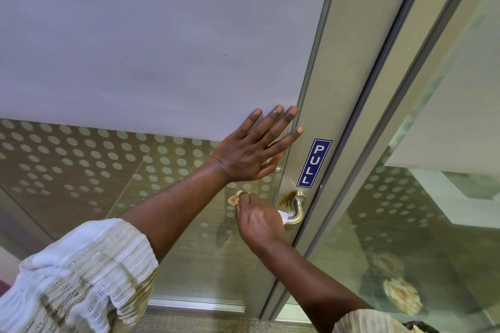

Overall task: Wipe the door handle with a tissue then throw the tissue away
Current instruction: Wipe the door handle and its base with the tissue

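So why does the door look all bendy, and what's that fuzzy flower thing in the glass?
Head view: the wide-angle lens curves the door frame; the glass panel mirrors a blurry flower shape; the PULL sign and both hands, left and right, look sharp.

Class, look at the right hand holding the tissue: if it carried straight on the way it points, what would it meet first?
Probably the door handle. The right hand points the tissue at it, seemingly already touching, though depth is unclear.

Right hand (258, 220) presses tissue (282, 216) on door handle (295, 211).
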Available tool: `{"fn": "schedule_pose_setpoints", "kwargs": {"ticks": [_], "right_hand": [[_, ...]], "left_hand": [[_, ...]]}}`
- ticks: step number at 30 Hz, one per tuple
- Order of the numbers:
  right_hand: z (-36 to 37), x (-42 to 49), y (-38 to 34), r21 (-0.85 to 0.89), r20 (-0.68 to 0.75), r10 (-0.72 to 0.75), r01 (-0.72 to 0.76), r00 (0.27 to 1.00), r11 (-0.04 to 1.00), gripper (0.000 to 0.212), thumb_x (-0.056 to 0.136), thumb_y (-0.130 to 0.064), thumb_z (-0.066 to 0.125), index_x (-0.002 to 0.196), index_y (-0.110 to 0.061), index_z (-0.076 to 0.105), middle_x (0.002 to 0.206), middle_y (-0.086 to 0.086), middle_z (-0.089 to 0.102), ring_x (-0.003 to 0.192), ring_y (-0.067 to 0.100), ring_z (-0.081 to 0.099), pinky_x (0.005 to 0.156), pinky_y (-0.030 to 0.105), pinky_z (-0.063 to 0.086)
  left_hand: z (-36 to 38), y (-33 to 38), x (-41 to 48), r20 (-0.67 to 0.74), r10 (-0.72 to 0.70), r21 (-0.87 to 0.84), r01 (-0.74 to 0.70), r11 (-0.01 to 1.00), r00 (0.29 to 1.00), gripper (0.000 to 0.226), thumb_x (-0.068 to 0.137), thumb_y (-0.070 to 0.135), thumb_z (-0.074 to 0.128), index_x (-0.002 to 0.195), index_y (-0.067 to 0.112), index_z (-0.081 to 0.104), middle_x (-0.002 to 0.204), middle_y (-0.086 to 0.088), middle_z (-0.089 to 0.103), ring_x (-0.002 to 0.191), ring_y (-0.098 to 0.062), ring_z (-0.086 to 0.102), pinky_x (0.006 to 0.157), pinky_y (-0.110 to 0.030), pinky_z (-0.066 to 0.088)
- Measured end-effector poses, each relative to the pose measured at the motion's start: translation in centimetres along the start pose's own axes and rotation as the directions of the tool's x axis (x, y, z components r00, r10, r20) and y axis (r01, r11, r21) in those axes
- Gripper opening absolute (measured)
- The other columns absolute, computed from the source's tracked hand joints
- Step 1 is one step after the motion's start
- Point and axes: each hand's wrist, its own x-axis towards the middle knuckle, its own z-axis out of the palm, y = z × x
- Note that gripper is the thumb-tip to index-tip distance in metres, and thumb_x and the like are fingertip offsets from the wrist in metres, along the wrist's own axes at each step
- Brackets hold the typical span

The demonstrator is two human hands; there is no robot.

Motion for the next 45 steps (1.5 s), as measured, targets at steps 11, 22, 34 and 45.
{"fn": "schedule_pose_setpoints", "kwargs": {"ticks": [11,22,34,45], "right_hand": [[1.7,-3.2,2.9,-0.020,-0.140,-0.186,0.185,0.973,0.983,0.047,0.097,-0.023,0.056,0.140,-0.005,0.046,0.106,0.010,0.064,0.088,0.025,0.060,0.076,0.038,0.052],[-0.8,-2.1,1.4,-0.073,0.024,0.073,-0.071,0.997,0.995,0.054,0.101,-0.057,0.029,0.100,-0.015,0.064,0.087,0.008,0.069,0.077,0.029,0.063,0.067,0.036,0.035],[-1.1,-4.6,6.9,-0.036,-0.021,-0.183,0.182,0.983,0.983,0.038,0.099,-0.046,0.040,0.094,-0.016,0.062,0.085,0.006,0.067,0.074,0.027,0.062,0.068,0.036,0.048],[-0.6,3.3,-2.5,0.013,0.282,0.459,-0.481,0.843,0.876,0.022,0.097,-0.019,0.048,0.103,-0.014,0.069,0.099,0.006,0.074,0.092,0.027,0.071,0.067,0.031,0.040]], "left_hand": [[0.2,0.1,-0.1,-0.014,0.014,-0.019,-0.014,1.000,1.000,0.071,0.104,0.043,0.041,0.168,0.016,0.026,0.173,-0.020,0.015,0.160,-0.037,0.014,0.131,-0.053,0.001],[0.2,0.1,-0.1,-0.013,-0.004,0.005,0.004,1.000,1.000,0.073,0.102,0.044,0.042,0.168,0.016,0.025,0.175,-0.019,0.011,0.163,-0.037,0.001,0.132,-0.053,0.002],[0.1,0.0,0.1,-0.009,0.006,-0.014,-0.007,1.000,1.000,0.072,0.102,0.043,0.043,0.167,0.016,0.029,0.171,-0.020,0.016,0.159,-0.037,0.014,0.131,-0.053,0.001],[0.4,0.1,-0.1,-0.012,-0.009,-0.011,0.008,1.000,1.000,0.076,0.101,0.043,0.045,0.169,0.016,0.024,0.175,-0.019,0.005,0.163,-0.036,0.003,0.132,-0.054,0.002]]}}
